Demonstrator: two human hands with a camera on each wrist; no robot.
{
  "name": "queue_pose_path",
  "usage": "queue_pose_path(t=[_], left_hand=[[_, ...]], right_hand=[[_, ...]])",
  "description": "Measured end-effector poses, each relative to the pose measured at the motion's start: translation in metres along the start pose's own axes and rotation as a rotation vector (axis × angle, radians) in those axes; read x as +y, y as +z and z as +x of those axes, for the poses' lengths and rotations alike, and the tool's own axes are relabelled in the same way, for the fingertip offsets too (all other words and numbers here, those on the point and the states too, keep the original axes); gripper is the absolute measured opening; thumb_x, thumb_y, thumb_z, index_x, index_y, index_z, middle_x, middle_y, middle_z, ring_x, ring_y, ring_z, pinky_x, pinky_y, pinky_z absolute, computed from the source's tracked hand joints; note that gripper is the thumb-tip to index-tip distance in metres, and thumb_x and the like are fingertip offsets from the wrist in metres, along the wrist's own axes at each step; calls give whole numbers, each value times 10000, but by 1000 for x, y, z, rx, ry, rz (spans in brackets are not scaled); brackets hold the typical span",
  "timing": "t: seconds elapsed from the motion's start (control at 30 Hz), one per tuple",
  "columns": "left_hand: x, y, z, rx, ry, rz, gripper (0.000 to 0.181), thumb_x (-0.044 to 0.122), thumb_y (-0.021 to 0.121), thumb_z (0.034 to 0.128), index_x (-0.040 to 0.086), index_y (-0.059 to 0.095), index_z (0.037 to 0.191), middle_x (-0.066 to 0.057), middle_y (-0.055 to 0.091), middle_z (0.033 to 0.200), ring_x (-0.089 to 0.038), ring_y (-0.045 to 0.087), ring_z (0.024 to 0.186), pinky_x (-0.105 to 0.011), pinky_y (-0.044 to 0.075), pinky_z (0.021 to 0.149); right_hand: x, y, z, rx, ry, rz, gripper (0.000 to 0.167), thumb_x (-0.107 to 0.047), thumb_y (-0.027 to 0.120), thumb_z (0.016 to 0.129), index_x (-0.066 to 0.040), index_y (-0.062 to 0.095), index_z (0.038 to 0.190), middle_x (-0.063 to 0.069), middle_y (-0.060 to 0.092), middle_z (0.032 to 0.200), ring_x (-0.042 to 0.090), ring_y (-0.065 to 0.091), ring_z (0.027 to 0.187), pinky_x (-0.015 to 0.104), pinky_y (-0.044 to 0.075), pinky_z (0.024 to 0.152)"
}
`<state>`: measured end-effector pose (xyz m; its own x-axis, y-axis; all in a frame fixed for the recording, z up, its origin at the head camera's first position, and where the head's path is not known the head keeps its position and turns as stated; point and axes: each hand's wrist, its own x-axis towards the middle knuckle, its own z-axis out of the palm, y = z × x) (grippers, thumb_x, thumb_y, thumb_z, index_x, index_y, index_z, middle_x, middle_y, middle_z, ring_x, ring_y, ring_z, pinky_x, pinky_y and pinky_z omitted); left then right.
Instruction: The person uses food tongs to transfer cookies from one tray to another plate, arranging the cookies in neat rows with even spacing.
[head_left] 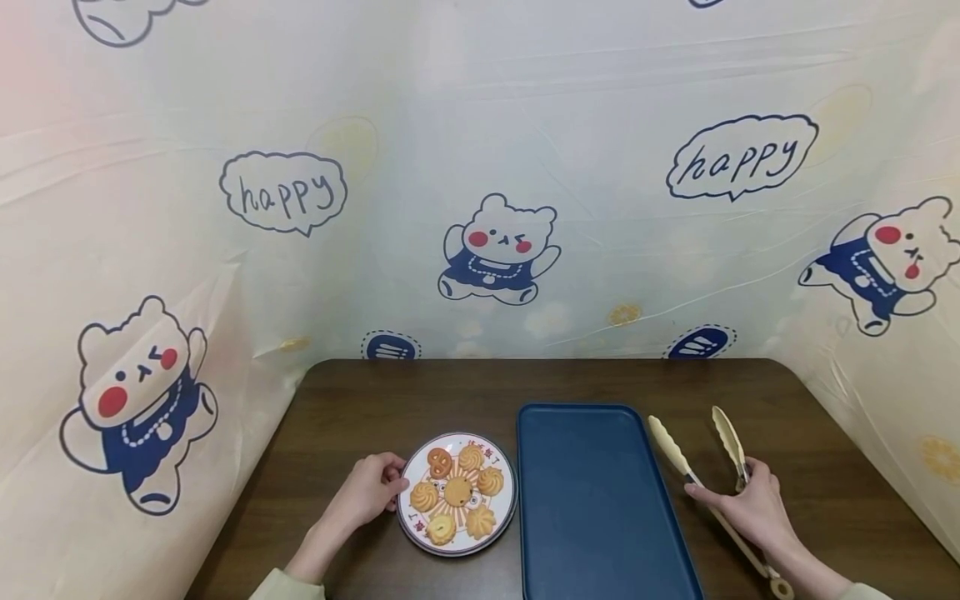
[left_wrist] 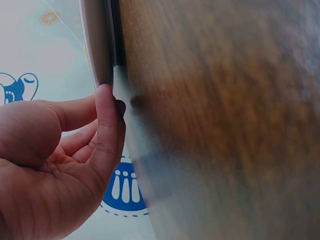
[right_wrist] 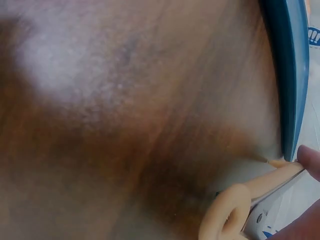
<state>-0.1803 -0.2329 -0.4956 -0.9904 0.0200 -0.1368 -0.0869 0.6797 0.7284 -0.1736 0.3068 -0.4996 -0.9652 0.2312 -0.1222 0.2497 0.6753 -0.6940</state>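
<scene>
A white, dark-rimmed plate (head_left: 507, 502) with red print stands on the table at left of centre. On it lie several cookies, among them a round one (head_left: 457, 492) in the middle and a pretzel-shaped one (head_left: 439, 463). My left hand (head_left: 371, 487) pinches the plate's left edge between thumb and fingers; the left wrist view shows the plate's rim (left_wrist: 97, 40) at the fingertips. At the right, my right hand (head_left: 759, 510) holds a pair of cream-tipped tongs (head_left: 670, 444), their two arms spread apart. A ring (right_wrist: 241, 197) at the tongs' end shows in the right wrist view.
A long blue tray (head_left: 592, 500) lies between the plate and the tongs, its left edge close beside the plate. The brown wooden table (head_left: 450, 383) ends at the back against a hanging cloth (head_left: 390, 267) printed with bears.
</scene>
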Motion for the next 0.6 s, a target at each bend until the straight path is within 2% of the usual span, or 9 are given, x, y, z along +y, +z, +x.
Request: queue_pose_path(t=[0.33, 0.6], left_hand=[[-2, 1, 2, 7, 10, 3, 207, 7, 700, 910, -47, 651, 1104, -53, 540, 773, -152, 568, 587, -279, 517, 507], [-5, -1, 2, 14, 19, 7, 215, 24, 709, 908, -45, 653, 1104, -54, 545, 770, -154, 571, 579, -283, 521, 505]], right_hand=[[7, 7, -1, 60, -25, -6, 1188, -514, 822, 772, 176, 138, 1455, 417, 266, 1334, 507, 321, 1189, 626, 371, 940], [1, 2, -3, 172, -38, -82, 1124, -592, 775, 777, 140, 250, 1449, 387, 365, 1312, 565, 318, 1206, 652, 310, 950]])
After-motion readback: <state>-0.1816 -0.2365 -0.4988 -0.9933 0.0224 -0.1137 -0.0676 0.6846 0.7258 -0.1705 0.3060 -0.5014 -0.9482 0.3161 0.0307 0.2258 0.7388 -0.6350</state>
